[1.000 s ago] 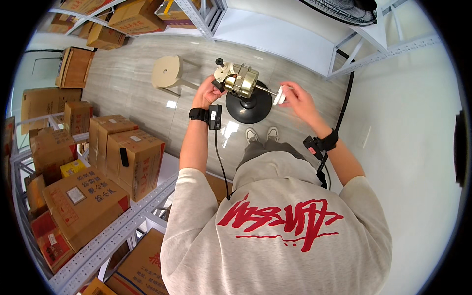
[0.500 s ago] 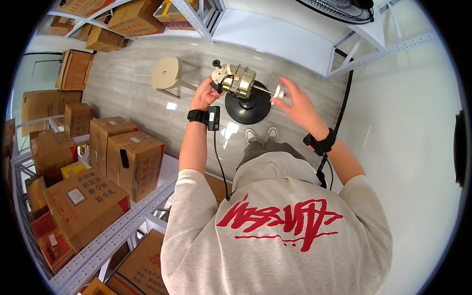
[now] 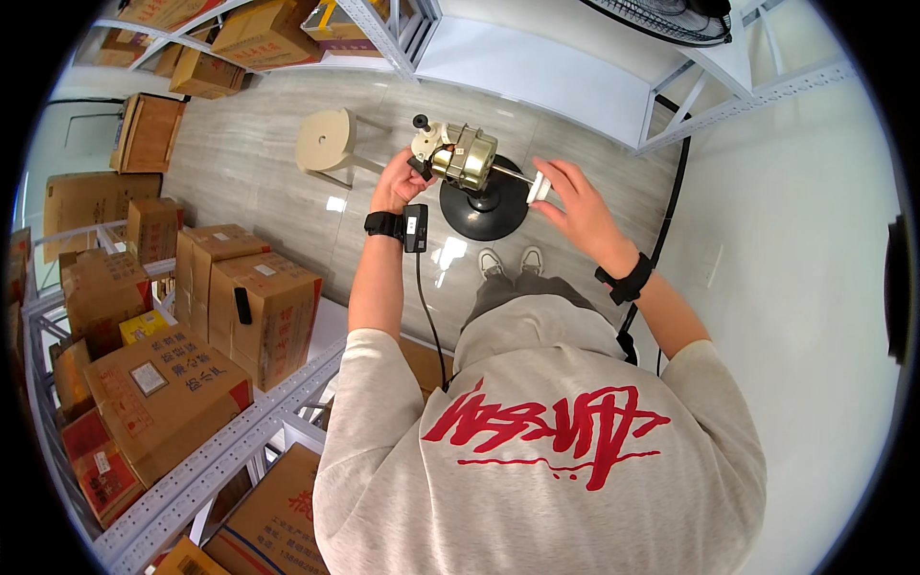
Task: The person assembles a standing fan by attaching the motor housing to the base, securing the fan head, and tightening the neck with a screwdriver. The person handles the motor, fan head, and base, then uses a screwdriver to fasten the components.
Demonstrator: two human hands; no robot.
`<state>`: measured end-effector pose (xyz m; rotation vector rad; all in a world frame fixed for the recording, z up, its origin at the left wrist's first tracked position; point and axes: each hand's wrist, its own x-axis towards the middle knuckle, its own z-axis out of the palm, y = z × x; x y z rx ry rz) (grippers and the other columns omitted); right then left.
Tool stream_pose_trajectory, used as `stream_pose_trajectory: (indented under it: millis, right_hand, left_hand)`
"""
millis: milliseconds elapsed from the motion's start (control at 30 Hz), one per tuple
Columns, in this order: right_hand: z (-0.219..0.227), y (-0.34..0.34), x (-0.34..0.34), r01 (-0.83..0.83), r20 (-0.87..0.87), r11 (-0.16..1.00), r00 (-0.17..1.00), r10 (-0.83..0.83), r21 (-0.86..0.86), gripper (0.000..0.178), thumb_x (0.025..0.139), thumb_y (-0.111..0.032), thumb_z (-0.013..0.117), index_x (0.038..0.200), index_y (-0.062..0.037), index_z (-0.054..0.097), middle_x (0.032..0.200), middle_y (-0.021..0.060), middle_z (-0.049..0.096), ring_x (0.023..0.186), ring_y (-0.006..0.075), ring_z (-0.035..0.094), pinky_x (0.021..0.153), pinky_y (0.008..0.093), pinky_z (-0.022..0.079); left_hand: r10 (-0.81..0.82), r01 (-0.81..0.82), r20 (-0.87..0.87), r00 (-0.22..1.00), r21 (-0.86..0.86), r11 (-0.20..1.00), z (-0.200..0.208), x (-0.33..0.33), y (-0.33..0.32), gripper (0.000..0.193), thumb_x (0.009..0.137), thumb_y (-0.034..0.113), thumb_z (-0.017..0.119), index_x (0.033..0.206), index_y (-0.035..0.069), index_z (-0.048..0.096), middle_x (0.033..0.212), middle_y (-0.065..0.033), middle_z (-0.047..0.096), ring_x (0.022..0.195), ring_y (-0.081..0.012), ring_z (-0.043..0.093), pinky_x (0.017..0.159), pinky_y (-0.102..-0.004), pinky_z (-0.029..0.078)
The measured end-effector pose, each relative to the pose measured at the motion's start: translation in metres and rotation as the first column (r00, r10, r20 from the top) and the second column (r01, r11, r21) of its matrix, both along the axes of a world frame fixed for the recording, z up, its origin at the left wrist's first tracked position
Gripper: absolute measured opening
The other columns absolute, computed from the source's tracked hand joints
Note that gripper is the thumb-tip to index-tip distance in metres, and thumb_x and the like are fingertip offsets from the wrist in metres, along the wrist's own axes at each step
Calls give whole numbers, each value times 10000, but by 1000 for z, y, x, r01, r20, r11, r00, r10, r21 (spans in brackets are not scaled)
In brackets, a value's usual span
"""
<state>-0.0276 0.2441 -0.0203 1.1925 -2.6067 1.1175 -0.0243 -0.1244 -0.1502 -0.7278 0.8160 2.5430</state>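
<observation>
A fan motor with a brass-coloured housing and a cream rear part stands above a round black base. My left hand is closed around the lower side of its cream rear end, some fingers hidden behind it. From the motor's right side a thin metal shaft sticks out, sloping slightly down. At its tip is a round white plastic nut, which my right hand grips by the rim between thumb and fingers.
A beige stool stands left of the motor. Cardboard boxes fill the shelving on the left. A white shelf lies beyond, with a black fan grille at top right. A black cable hangs by my left forearm.
My right hand's fingers have closed in on the white nut, which has turned to show more edge-on. My left hand and the motor have stayed nearly still.
</observation>
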Motion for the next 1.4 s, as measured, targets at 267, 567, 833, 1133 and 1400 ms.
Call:
stream_pose_trajectory:
  millis: [267,567,833,1133,1400]
  right_hand:
    - [3,0,-8,41,634,989,771,61,-145,700,860,-236,802,1439,-67,447,1260,179,599,1056,286,679,898,376,571]
    - [-2,-15,-4,74,455,993,890,-22,-97,684,829,-253,815,1371,-50,451,1211,194,600,992,329,686,843,402,578]
    - [-8,-23,-7,46,207,993,978,-22,-112,593,814,-201,784,1311,-63,492,1206,170,591,1014,387,635,813,436,555]
    - [-5,-16,-9,75,197,994,979,-59,-76,533,792,-207,796,1238,-73,536,1126,145,642,945,363,660,774,419,558]
    - [-11,-12,-21,130,664,987,747,-35,-94,442,797,-259,837,1113,-52,609,895,59,698,764,143,687,697,324,558]
  left_hand:
    - [4,-1,50,999,-61,998,29,2,13,228,1029,198,489,1022,30,644,721,-11,593,438,-82,362,366,-218,295]
    - [150,-295,-286,946,-954,42,71,24,24,284,1041,273,517,997,19,635,684,-39,574,530,-130,496,457,-271,385]
    - [-866,-802,-265,424,-555,-222,187,17,126,382,751,92,775,1114,57,662,1122,-99,657,1122,-329,602,970,-465,481]
    - [-877,-629,-150,456,-752,-198,162,1,125,312,691,195,830,976,103,740,987,-51,686,1002,-281,635,910,-384,510]
    - [-896,-671,-172,409,-722,-167,162,-2,124,221,733,214,802,919,108,748,899,-25,654,926,-256,628,849,-376,511]
